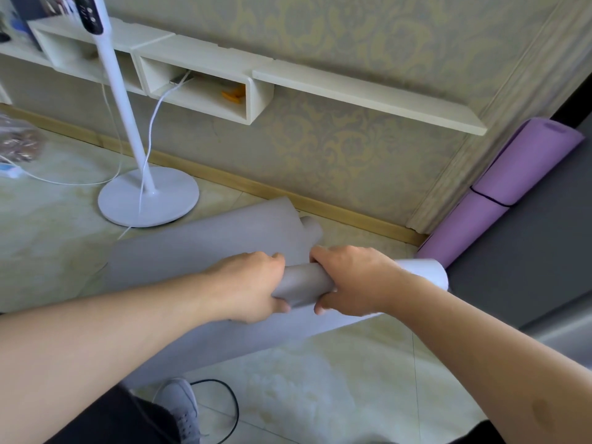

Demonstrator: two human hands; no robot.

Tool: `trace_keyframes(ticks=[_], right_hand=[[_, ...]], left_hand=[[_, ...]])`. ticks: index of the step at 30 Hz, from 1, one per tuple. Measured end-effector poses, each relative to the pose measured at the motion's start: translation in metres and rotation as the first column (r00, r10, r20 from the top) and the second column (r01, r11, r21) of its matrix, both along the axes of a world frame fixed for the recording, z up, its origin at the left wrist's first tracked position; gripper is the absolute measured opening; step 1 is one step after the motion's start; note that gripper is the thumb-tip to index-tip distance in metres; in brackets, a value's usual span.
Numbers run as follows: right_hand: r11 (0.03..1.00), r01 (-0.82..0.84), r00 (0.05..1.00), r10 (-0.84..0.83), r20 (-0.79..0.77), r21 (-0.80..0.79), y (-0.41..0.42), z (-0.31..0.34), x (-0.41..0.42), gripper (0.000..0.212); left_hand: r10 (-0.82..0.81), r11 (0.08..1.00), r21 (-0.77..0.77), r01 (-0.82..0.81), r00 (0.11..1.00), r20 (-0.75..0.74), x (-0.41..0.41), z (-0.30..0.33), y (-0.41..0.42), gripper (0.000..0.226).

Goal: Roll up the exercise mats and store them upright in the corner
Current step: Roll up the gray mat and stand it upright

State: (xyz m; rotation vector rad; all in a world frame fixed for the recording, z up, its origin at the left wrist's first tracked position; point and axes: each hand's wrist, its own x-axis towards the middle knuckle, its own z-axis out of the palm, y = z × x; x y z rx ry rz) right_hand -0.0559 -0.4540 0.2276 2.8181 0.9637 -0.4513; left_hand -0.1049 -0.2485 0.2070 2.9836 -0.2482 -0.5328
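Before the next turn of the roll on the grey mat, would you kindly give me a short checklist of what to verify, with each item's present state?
1. Both hands on the roll: ok. The left hand and right hand both grip the rolled part of the thin grey foam mat.
2. Roll even at its ends: not ok. The far end curls separately, out of line with the gripped roll.
3. Path clear of the white round-based fan stand: cannot tell. Its base sits close to the mat's far edge.
4. White cable off the mat: cannot tell.
5. Corner spot free: cannot tell. The rolled purple mat already leans there.
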Motion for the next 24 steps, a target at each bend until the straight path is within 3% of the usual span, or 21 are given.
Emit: trace_keyframes(ticks=[3, 6, 11, 14, 20, 24], right_hand=[[0.999, -0.038, 0.995, 0.042, 0.089, -0.039, -0.004, 0.001, 0.002, 0.062], [0.998, -0.012, 0.999, 0.014, 0.032, -0.065, -0.004, 0.002, 0.004, 0.049], [0.999, 0.022, 0.996, -0.025, -0.086, -0.034, -0.004, 0.002, 0.004, 0.035], [0.998, 0.023, 0.996, -0.028, -0.085, -0.059, -0.005, 0.005, 0.003, 0.038], [0.991, -0.098, 0.984, 0.110, 0.140, -0.089, 0.002, 0.003, -0.004, 0.060], [0.992, -0.078, 0.992, 0.088, 0.093, -0.100, 0.003, 0.003, -0.006, 0.046]], left_hand=[[0.054, 0.992, -0.106, -0.066, 0.992, -0.114, 0.010, 0.002, 0.010, 0.051], [0.044, 0.987, -0.148, -0.067, 0.987, -0.152, 0.014, -0.002, 0.015, 0.050], [0.010, 1.000, -0.025, -0.010, 1.000, 0.018, -0.001, -0.007, 0.001, 0.060], [0.019, 0.999, -0.041, -0.017, 0.998, 0.061, -0.007, -0.016, -0.006, 0.062], [0.064, 0.980, -0.179, -0.084, 0.992, -0.113, 0.004, -0.011, 0.003, 0.042], [0.055, 0.964, -0.246, -0.099, 0.982, -0.181, 0.001, -0.010, 0.005, 0.043]])
